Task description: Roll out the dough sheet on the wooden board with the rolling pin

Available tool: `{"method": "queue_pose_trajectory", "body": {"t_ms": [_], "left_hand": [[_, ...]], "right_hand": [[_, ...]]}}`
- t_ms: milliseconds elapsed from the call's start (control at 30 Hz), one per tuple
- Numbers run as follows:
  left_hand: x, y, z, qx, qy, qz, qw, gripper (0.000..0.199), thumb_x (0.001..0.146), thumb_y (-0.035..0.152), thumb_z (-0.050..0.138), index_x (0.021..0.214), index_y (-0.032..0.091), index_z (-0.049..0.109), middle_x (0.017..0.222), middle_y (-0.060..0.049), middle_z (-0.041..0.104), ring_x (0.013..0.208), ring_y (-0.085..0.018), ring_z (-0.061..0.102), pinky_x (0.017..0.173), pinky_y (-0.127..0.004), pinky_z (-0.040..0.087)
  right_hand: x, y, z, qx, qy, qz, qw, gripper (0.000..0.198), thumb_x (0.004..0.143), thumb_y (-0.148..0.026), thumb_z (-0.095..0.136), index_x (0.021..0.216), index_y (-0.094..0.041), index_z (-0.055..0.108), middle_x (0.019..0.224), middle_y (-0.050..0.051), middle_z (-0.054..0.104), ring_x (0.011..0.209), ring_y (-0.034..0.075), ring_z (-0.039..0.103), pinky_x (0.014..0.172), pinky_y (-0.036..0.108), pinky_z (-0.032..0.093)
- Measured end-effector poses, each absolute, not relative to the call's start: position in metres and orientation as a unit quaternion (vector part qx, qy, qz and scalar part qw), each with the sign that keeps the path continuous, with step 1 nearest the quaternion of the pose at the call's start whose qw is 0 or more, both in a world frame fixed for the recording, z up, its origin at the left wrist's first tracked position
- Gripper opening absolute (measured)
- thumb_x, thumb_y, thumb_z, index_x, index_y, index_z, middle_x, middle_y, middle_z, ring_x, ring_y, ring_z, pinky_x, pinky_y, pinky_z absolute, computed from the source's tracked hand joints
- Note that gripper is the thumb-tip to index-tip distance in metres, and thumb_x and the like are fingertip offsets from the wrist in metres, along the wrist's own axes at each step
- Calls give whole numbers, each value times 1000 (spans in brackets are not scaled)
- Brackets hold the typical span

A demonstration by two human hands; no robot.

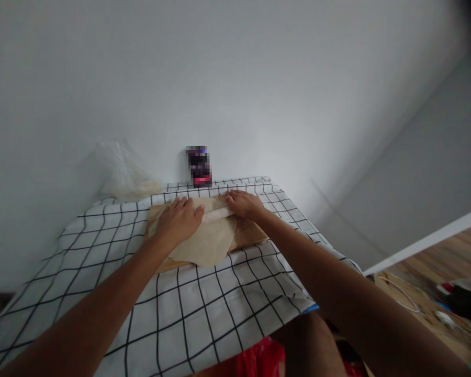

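Observation:
A thin, pale sheet of dough lies spread over a wooden board and hangs a little past its front edge. Across the dough runs a light, floury rolling pin. My left hand is closed over its left end, thumb toward the middle. The right end is under my right hand, whose fingers curl over it. Both palms hide the ends of the pin.
The board rests on a checked tablecloth. At the back left stands a clear plastic bag with something pale inside. A blurred dark phone-like object leans on the wall. Cables lie on the floor at right.

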State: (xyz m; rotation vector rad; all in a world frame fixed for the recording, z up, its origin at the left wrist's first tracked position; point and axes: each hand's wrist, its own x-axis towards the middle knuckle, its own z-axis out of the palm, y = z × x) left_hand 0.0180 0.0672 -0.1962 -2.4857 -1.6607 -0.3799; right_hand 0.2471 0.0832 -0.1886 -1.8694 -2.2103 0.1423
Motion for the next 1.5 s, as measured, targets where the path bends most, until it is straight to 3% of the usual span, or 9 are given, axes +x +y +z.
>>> {"method": "queue_pose_trajectory", "body": {"t_ms": [533,833,1033,1133,1400,1500], "left_hand": [[21,61,-188,-814,-567,-112,60,47,104,37,30,128,9,59,138,-20,62,135,-32,51,112,-48,39],[20,57,-182,-812,-568,-110,77,48,104,33,32,138,10,57,150,-19,55,142,-34,48,115,-55,39],[22,40,-189,-811,-562,-125,105,55,106,37,30,145,6,52,154,-21,49,148,-35,41,121,-60,33],[19,22,-203,-823,-528,-164,132,56,105,40,31,145,6,52,155,-20,48,147,-34,43,119,-58,39],[-4,-30,-222,-882,-377,-224,173,66,102,41,42,162,18,25,161,-9,40,146,-26,46,112,-45,52],[-4,-24,-223,-884,-378,-215,169,64,103,40,39,162,18,25,162,-9,39,147,-26,44,114,-46,51]], "right_hand": [[247,88,-194,-624,-771,43,119,51,106,-38,23,136,-21,61,149,8,57,137,24,52,112,41,43],[246,90,-189,-581,-808,23,98,52,107,-40,24,146,-25,54,155,5,52,142,24,48,116,47,41],[246,61,-191,-575,-805,-4,148,54,108,-37,24,142,-16,60,154,12,51,148,25,41,120,43,39],[250,32,-195,-550,-813,2,189,53,109,-36,24,137,-16,65,148,11,58,147,25,42,124,46,35],[259,-46,-220,-566,-784,42,252,50,107,-45,37,156,-36,42,159,0,42,151,26,36,125,55,35],[260,-42,-218,-565,-791,42,231,53,108,-47,35,159,-35,35,164,0,34,154,26,29,127,56,29]]}}
